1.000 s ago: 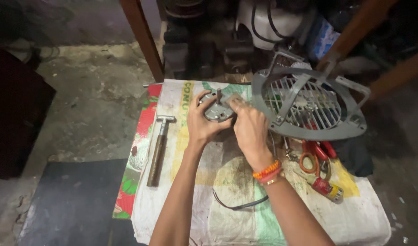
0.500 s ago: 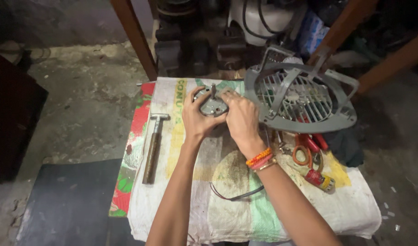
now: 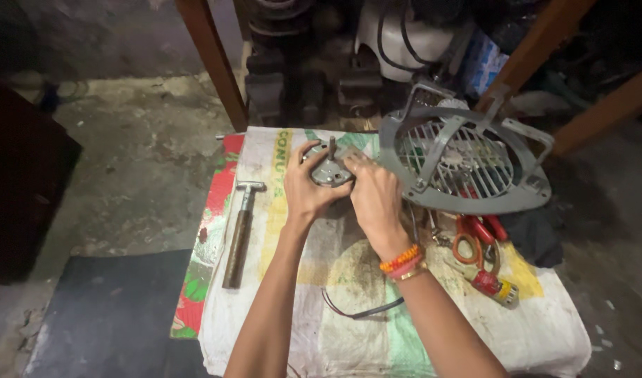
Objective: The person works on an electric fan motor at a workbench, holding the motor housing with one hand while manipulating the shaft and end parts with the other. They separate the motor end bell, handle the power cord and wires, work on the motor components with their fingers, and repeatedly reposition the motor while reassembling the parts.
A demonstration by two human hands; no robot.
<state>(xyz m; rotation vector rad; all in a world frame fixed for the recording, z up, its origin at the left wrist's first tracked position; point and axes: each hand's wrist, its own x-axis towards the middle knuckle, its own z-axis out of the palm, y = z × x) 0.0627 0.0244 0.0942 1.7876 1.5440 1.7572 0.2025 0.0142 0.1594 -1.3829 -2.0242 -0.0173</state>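
Your left hand (image 3: 308, 190) and your right hand (image 3: 374, 199) both close around the small grey motor (image 3: 326, 170), which sits on the sack-covered counter (image 3: 433, 336) near its far edge, at about 12 o'clock from your arms. The left hand grips the motor body from the 9 o'clock side, with the fingers wrapped over it. The right hand presses on it from the 3 o'clock side; its fingertips are partly hidden, so how firmly they pinch I cannot tell. The short shaft of the motor stands upright between the two hands.

At 2 o'clock from the motor, the round grey fan housing (image 3: 468, 164) with its grille lies apart from the motor, tilted, with one edge resting on things below it. I judge from this that the motor is already out of the housing, and that the work on the motor itself is in the middle, not finished.

The hammer (image 3: 239, 234) lies untouched at 8 o'clock from the motor, on the edge of the sack. The red-handled pliers (image 3: 475, 234) lie at 4 o'clock, under the rim of the housing. A thin black wire (image 3: 363, 311) curls on the sack between your forearms.
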